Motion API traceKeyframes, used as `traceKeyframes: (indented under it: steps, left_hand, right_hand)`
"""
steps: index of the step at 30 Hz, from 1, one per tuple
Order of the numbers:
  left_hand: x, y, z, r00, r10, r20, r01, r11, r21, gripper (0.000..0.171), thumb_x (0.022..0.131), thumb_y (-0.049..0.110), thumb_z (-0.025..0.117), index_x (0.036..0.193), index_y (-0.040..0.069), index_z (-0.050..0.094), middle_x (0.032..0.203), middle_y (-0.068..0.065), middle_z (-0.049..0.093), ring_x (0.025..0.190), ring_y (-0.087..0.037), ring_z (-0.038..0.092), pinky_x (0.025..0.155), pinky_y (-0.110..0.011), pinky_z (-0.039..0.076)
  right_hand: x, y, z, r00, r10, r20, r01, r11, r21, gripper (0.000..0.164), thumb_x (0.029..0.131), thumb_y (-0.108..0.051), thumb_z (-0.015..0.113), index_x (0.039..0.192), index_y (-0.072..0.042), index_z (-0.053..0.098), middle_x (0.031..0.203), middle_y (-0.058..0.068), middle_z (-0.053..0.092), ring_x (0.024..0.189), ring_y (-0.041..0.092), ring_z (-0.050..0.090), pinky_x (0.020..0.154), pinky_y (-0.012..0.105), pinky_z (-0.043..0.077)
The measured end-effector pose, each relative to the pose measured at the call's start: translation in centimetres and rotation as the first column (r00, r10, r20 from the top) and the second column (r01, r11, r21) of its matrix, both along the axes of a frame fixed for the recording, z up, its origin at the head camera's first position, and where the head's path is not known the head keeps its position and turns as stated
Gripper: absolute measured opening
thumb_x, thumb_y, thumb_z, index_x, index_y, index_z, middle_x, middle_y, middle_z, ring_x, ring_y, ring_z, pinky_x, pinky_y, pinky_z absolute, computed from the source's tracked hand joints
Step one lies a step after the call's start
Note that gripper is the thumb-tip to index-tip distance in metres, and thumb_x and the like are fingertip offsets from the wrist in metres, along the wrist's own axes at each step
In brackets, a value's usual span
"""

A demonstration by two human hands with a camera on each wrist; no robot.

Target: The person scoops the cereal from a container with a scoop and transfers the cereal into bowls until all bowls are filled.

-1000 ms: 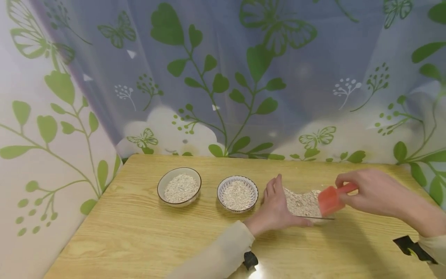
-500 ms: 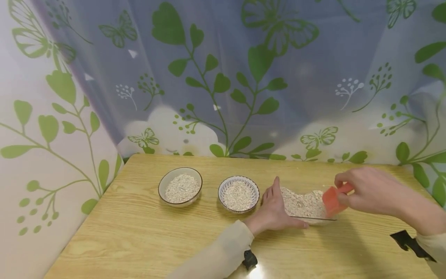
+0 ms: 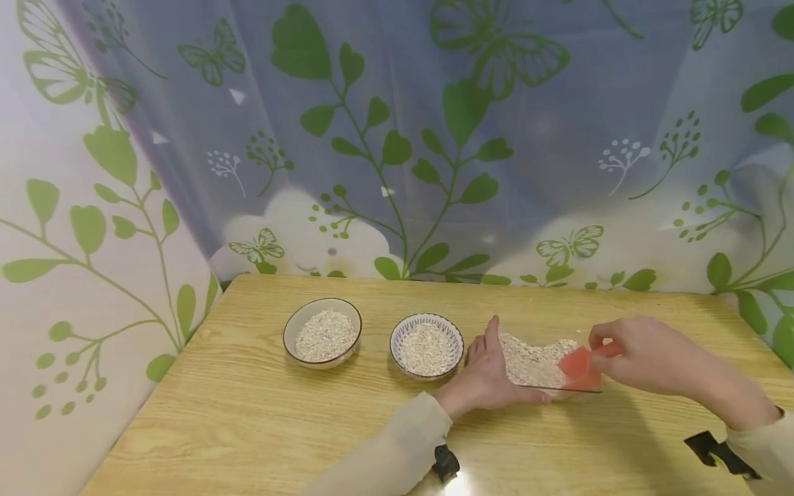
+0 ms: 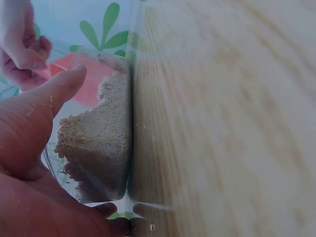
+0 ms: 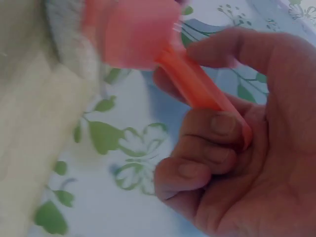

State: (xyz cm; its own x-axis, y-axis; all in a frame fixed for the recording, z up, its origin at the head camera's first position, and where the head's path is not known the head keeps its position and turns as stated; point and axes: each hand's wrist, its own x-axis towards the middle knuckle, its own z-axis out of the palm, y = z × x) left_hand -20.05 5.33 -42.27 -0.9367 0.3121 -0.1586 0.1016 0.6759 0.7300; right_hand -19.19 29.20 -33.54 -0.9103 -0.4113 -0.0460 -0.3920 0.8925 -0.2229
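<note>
In the head view, a clear rectangular container (image 3: 583,392) of oat flakes (image 3: 527,365) stands at the table's right. My left hand (image 3: 486,375) holds its left end, thumb along the front wall and fingers around the far side. The left wrist view shows that thumb (image 4: 64,91) against the clear wall, with the flakes (image 4: 101,136) heaped behind it. My right hand (image 3: 645,355) grips a red scoop (image 3: 577,365) by its handle, the scoop's head down in the container's right end. In the right wrist view, fingers curl around the orange-red handle (image 5: 202,91).
Left of the container stands a small blue-patterned bowl (image 3: 426,346) with oat flakes. Further left is a larger dark-rimmed bowl (image 3: 322,333), also holding flakes. A patterned cloth (image 3: 397,138) hangs behind the wooden table (image 3: 248,427).
The scoop first shifted slightly right, then my right hand brought it left and lower into the container. My left hand stays at the container's left end; the bowls have not moved.
</note>
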Motion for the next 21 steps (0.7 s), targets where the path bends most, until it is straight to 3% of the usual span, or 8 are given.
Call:
traceKeyframes:
  steps: [2, 6, 10, 15, 19, 21]
  left_hand:
    - [0.0, 0.0, 0.0, 1.0, 0.0, 0.003, 0.0, 1.0, 0.003, 0.139, 0.068, 0.054, 0.092, 0.165, 0.025, -0.002, 0.167, -0.015, 0.026, 0.157, -0.031, 0.022, 0.124, -0.05, 0.033]
    - [0.1, 0.1, 0.1, 1.0, 0.008, 0.02, -0.008, 1.0, 0.003, 0.141, 0.067, 0.055, 0.092, 0.165, 0.027, -0.005, 0.169, -0.016, 0.022, 0.158, -0.032, 0.019, 0.125, -0.052, 0.031]
    - [0.1, 0.0, 0.2, 1.0, 0.007, 0.03, -0.008, 1.0, 0.002, 0.141, 0.068, 0.056, 0.091, 0.165, 0.028, -0.006, 0.17, -0.017, 0.021, 0.159, -0.031, 0.018, 0.124, -0.054, 0.032]
    - [0.1, -0.1, 0.3, 1.0, 0.001, 0.025, 0.0, 1.0, -0.003, 0.139, 0.067, 0.058, 0.091, 0.165, 0.03, -0.004, 0.169, -0.015, 0.024, 0.158, -0.03, 0.02, 0.122, -0.053, 0.035]
    - [0.0, -0.2, 0.2, 1.0, -0.009, 0.017, 0.009, 1.0, -0.003, 0.137, 0.069, 0.058, 0.091, 0.165, 0.028, -0.002, 0.168, -0.015, 0.026, 0.158, -0.03, 0.021, 0.122, -0.053, 0.036]
    - [0.0, -0.2, 0.2, 1.0, -0.012, 0.018, 0.012, 1.0, -0.003, 0.137, 0.069, 0.058, 0.09, 0.165, 0.028, -0.003, 0.168, -0.015, 0.026, 0.158, -0.029, 0.021, 0.122, -0.053, 0.037]
  right_hand:
    - [0.3, 0.3, -0.8, 1.0, -0.028, 0.005, 0.028, 0.999, -0.038, 0.01, 0.092, -0.026, 0.069, 0.096, -0.017, 0.072, 0.094, 0.003, 0.079, 0.085, 0.023, 0.074, 0.067, 0.035, 0.054]
    - [0.9, 1.0, -2.7, 0.997, -0.069, 0.034, 0.073, 0.987, -0.146, 0.016, 0.097, -0.03, 0.068, 0.107, -0.017, 0.069, 0.099, 0.003, 0.077, 0.072, 0.01, 0.062, 0.061, 0.028, 0.046]
    - [1.2, 1.1, -4.6, 0.997, -0.056, 0.055, 0.066, 0.975, -0.213, 0.025, 0.101, -0.033, 0.064, 0.118, -0.015, 0.066, 0.096, -0.001, 0.074, 0.064, 0.002, 0.047, 0.057, 0.023, 0.038]
    - [0.8, 0.8, -5.6, 0.998, 0.004, -0.065, -0.017, 0.979, -0.203, 0.025, 0.1, -0.031, 0.067, 0.12, -0.016, 0.067, 0.115, 0.007, 0.075, 0.084, 0.011, 0.066, 0.069, 0.032, 0.053]
    - [0.4, 0.6, -6.1, 0.977, 0.074, -0.2, -0.114, 0.974, -0.194, 0.024, 0.097, -0.023, 0.07, 0.12, -0.015, 0.069, 0.122, 0.008, 0.074, 0.106, 0.03, 0.071, 0.082, 0.045, 0.059]
    - [0.3, 0.6, -6.5, 0.961, 0.099, -0.26, -0.153, 0.969, -0.195, 0.025, 0.094, -0.017, 0.072, 0.119, -0.015, 0.069, 0.12, 0.006, 0.075, 0.106, 0.03, 0.071, 0.083, 0.044, 0.06]
